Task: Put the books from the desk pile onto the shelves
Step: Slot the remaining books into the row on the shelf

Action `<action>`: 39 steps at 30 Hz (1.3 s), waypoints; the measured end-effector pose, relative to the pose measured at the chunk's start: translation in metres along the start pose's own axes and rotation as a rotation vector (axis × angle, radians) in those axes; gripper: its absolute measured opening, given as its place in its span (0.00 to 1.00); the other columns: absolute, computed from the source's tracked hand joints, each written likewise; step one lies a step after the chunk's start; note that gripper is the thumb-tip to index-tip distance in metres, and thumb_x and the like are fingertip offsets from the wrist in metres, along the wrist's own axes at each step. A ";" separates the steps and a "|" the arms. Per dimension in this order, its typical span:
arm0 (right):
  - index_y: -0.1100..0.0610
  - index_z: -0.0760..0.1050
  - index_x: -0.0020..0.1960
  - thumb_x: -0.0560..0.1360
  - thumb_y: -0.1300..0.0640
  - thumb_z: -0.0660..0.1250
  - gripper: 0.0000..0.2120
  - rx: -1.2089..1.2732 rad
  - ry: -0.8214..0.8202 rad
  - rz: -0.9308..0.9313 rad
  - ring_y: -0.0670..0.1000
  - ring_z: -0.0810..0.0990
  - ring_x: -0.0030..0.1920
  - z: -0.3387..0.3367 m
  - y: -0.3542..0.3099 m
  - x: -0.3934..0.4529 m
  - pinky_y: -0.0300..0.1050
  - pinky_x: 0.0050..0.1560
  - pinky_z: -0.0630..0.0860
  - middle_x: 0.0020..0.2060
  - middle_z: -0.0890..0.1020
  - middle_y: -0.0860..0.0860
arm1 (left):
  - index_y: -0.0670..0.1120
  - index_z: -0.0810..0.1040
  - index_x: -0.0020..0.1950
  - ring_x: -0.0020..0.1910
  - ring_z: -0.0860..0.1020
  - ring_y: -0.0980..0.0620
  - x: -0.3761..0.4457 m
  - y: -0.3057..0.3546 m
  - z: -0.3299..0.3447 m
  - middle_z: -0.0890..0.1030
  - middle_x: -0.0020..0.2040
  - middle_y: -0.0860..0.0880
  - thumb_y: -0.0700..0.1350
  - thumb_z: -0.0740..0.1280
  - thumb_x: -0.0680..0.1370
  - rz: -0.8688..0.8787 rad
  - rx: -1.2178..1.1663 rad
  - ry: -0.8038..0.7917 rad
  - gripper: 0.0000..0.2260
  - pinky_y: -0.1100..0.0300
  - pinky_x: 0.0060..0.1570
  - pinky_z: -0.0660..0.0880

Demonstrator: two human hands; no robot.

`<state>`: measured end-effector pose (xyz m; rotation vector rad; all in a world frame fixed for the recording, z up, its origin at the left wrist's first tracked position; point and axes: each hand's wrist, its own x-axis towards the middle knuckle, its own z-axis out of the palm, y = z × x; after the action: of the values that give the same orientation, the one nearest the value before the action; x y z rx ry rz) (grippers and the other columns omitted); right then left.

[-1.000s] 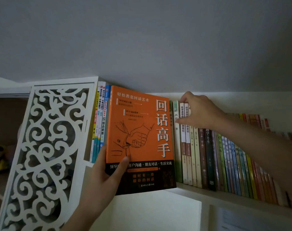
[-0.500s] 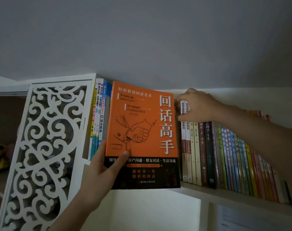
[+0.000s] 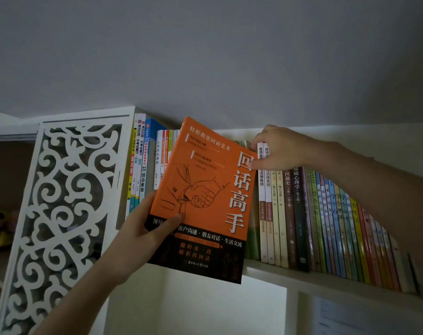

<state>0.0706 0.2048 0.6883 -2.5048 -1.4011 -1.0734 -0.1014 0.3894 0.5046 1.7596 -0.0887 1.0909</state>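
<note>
Left hand grips the orange book at its lower left corner, thumb across the cover, fingers hidden behind. Book is up in front of the shelf, tilted, top leaning left, cover facing the camera, not yet between any spines.

Shelf unit w/ white fretwork panel on the left takes most of the view. Long row of upright books runs right; a smaller group stands by the panel. Between the two the orange book covers whatever gap there is, so its width can't be judged.

Right hand is curled over the tops of two white spines at the row's left end, thumb below, apparently holding them back to keep a slot open.

Risks, as judgement:
- book is cover-on, needs turning spine-out; a one-corner grip could let it twist or slip.
- if the right hand lets go early, row may lean left & shut the slot.
- pushing in at a tilt could catch a corner on neighbours, bend covers.
- lower edge hangs below shelf level; must lift to clear the board.
</note>
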 end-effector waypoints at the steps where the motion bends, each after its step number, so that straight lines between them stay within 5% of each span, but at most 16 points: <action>1: 0.48 0.77 0.59 0.71 0.39 0.69 0.21 -0.003 0.016 0.001 0.50 0.79 0.51 0.002 0.001 0.000 0.55 0.55 0.77 0.53 0.73 0.50 | 0.52 0.73 0.62 0.51 0.83 0.54 0.000 0.002 0.001 0.84 0.53 0.53 0.44 0.67 0.75 0.006 0.008 0.005 0.16 0.61 0.43 0.82; 10: 0.50 0.72 0.66 0.74 0.42 0.66 0.23 -0.028 0.165 0.020 0.54 0.76 0.59 0.015 0.003 -0.003 0.57 0.60 0.73 0.60 0.74 0.51 | 0.54 0.73 0.59 0.45 0.83 0.60 0.008 0.031 0.011 0.84 0.47 0.58 0.44 0.67 0.76 0.097 0.141 0.018 0.12 0.68 0.34 0.79; 16: 0.51 0.59 0.75 0.77 0.42 0.62 0.31 -0.057 0.278 -0.009 0.54 0.71 0.67 0.030 0.004 -0.011 0.58 0.66 0.62 0.67 0.72 0.50 | 0.53 0.68 0.62 0.43 0.78 0.66 0.012 0.024 0.049 0.78 0.47 0.62 0.48 0.65 0.79 0.217 0.377 0.137 0.13 0.72 0.34 0.75; 25: 0.51 0.63 0.73 0.68 0.38 0.70 0.38 -0.054 0.276 -0.013 0.55 0.70 0.65 0.032 0.008 -0.015 0.58 0.65 0.64 0.62 0.73 0.51 | 0.51 0.64 0.64 0.38 0.77 0.63 0.004 0.023 0.080 0.77 0.48 0.58 0.48 0.62 0.81 0.298 0.517 0.192 0.14 0.71 0.35 0.75; 32: 0.51 0.59 0.75 0.67 0.38 0.70 0.42 -0.037 0.185 -0.022 0.54 0.67 0.68 0.027 0.006 -0.018 0.56 0.68 0.60 0.67 0.70 0.51 | 0.52 0.62 0.64 0.41 0.82 0.53 0.001 0.014 0.100 0.78 0.49 0.56 0.47 0.64 0.80 0.273 0.498 0.242 0.15 0.54 0.39 0.82; 36: 0.51 0.59 0.75 0.68 0.41 0.71 0.41 0.021 0.171 -0.018 0.54 0.67 0.69 0.023 0.004 -0.019 0.55 0.69 0.60 0.67 0.70 0.52 | 0.55 0.59 0.65 0.45 0.82 0.53 0.004 -0.001 0.128 0.80 0.57 0.52 0.50 0.60 0.81 0.216 0.409 0.210 0.15 0.52 0.43 0.82; 39: 0.53 0.52 0.78 0.67 0.39 0.72 0.48 -0.003 0.157 -0.012 0.56 0.58 0.75 0.021 0.004 -0.026 0.58 0.75 0.53 0.74 0.62 0.53 | 0.60 0.54 0.71 0.56 0.78 0.58 0.009 -0.001 0.133 0.74 0.66 0.56 0.59 0.51 0.81 0.191 0.267 0.048 0.18 0.60 0.49 0.79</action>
<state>0.0763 0.1915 0.6574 -2.3578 -1.3730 -1.2449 -0.0126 0.2897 0.5004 1.9924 -0.0860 1.3313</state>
